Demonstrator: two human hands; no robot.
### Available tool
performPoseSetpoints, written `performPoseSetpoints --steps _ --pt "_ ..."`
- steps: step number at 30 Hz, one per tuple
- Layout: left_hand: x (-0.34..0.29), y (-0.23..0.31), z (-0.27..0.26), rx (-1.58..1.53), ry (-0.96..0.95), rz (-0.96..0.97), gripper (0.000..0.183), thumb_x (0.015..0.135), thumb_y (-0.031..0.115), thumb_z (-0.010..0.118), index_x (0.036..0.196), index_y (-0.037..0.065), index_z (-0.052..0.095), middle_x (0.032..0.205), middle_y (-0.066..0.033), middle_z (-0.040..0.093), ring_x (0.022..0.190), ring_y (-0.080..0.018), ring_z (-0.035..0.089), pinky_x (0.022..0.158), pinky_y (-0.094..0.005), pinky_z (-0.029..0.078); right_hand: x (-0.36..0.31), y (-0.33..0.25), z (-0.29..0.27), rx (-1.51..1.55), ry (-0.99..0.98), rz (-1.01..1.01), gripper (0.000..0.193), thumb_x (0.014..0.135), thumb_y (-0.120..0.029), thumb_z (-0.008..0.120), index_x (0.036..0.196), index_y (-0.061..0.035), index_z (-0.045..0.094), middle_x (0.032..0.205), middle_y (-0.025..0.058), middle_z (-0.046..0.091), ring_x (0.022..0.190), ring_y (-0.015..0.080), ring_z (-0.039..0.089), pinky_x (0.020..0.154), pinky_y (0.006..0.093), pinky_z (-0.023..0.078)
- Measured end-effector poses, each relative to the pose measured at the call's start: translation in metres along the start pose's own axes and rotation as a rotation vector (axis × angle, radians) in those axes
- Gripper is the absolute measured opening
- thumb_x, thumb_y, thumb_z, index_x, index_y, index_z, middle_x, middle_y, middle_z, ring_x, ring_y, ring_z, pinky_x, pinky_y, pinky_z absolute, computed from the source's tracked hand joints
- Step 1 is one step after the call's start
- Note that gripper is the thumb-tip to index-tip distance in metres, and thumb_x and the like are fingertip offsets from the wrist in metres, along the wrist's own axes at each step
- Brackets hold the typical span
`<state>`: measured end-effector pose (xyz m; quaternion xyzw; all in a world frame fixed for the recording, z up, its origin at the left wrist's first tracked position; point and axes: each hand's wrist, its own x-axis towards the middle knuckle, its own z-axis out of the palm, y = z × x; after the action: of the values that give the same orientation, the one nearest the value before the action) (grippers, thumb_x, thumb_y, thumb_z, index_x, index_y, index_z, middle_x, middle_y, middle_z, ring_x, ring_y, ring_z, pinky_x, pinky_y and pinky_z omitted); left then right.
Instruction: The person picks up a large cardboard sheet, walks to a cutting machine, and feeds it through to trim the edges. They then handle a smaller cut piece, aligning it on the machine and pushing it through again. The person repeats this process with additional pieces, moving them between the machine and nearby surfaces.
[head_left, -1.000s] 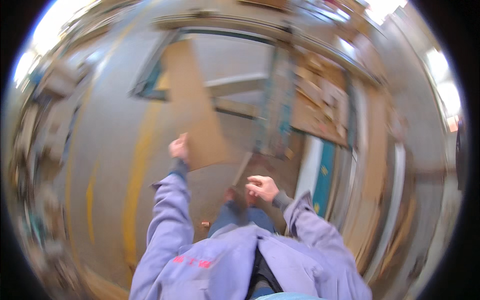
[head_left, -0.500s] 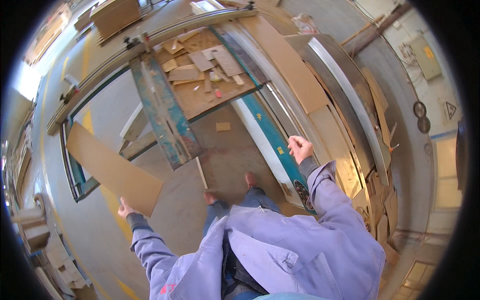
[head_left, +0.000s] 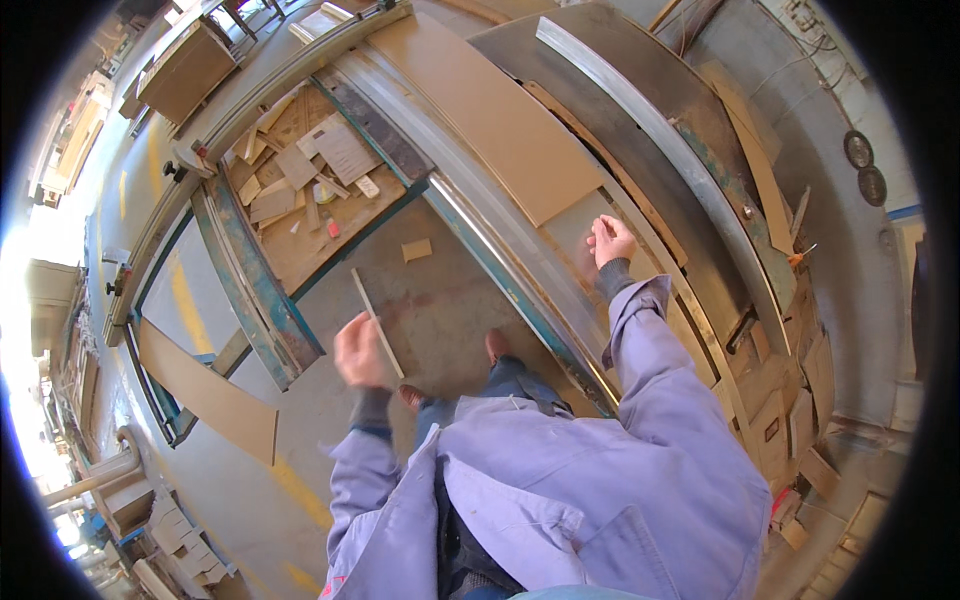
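My left hand (head_left: pixel 360 350) is raised over the floor in front of my legs, apart from any board; motion smears its fingers. A long tan panel (head_left: pixel 205 390) lies at the left across the machine's outer frame, its near end jutting out over the floor. My right hand (head_left: pixel 610 242) hovers above the machine bed with its fingers curled in and nothing visible in them. Just beyond it, a second tan panel (head_left: pixel 490 120) lies flat along the bed beside the metal rails (head_left: pixel 400 120).
Several wood offcuts (head_left: pixel 300 175) lie on the machine's side table. A curved metal bar (head_left: pixel 650 120) runs along the right. On the floor are a thin strip (head_left: pixel 376 322) and a small tan piece (head_left: pixel 416 250). Stacked boxes (head_left: pixel 187 72) stand far left.
My left hand has let go of the left panel and moved right, toward my middle. My right hand has shifted over the machine bed, still curled. My view has turned to the right.
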<state>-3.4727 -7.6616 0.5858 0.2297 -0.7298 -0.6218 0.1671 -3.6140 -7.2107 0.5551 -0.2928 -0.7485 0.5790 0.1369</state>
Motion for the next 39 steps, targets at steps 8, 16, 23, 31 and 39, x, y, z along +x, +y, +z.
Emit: performPoseSetpoints --steps 8,16,23,31,39 --pt "-0.005 0.060 0.209 -0.037 -0.459 -0.222 0.031 0.087 0.010 0.073 0.113 -0.002 0.062 0.105 -0.0086 0.068 0.097 -0.0140 0.064 0.088 -0.0279 0.051 0.031 -0.024 0.009 0.004 -0.064 -0.021 0.045 0.089 -0.017 0.068 0.129 0.0026 0.056 0.078 0.0075 0.067 0.050 0.0111 0.061 0.039 0.0265 0.047" --pt "-0.001 0.066 0.270 0.097 -0.473 -0.230 0.035 0.085 0.014 0.073 0.114 -0.003 0.062 0.106 -0.0091 0.069 0.098 -0.0147 0.063 0.089 -0.0285 0.050 0.033 -0.041 0.001 0.014 -0.171 0.078 0.053 0.090 -0.013 0.063 0.138 0.0024 0.047 0.077 0.0080 0.067 0.047 0.0137 0.061 0.038 0.0274 0.046" --pt "-0.009 0.075 0.282 0.097 -0.489 -0.346 0.039 0.085 0.016 0.075 0.114 -0.005 0.061 0.101 -0.0088 0.069 0.092 -0.0154 0.065 0.084 -0.0290 0.051 0.039 -0.051 -0.012 0.156 -0.322 0.198 0.050 0.092 -0.011 0.059 0.137 0.0030 0.042 0.076 0.0088 0.065 0.048 0.0149 0.061 0.037 0.0273 0.046" --pt "-0.006 0.083 0.289 0.002 -0.501 -0.555 0.031 0.089 0.020 0.072 0.107 -0.003 0.065 0.090 -0.0038 0.066 0.080 -0.0127 0.060 0.072 -0.0266 0.049 0.045 -0.049 -0.016 0.295 -0.338 0.260 0.043 0.093 -0.011 0.060 0.127 0.0061 0.042 0.079 0.0097 0.065 0.052 0.0150 0.061 0.041 0.0262 0.049" --pt "-0.007 0.105 0.272 -0.229 -0.415 -0.721 0.021 0.091 0.022 0.070 0.097 0.002 0.066 0.077 0.0030 0.059 0.068 -0.0068 0.053 0.063 -0.0239 0.043 0.032 -0.076 -0.036 0.403 -0.329 0.395 0.028 0.089 -0.016 0.069 0.110 -0.0002 0.058 0.076 0.0035 0.064 0.052 0.0099 0.057 0.043 0.0225 0.042"
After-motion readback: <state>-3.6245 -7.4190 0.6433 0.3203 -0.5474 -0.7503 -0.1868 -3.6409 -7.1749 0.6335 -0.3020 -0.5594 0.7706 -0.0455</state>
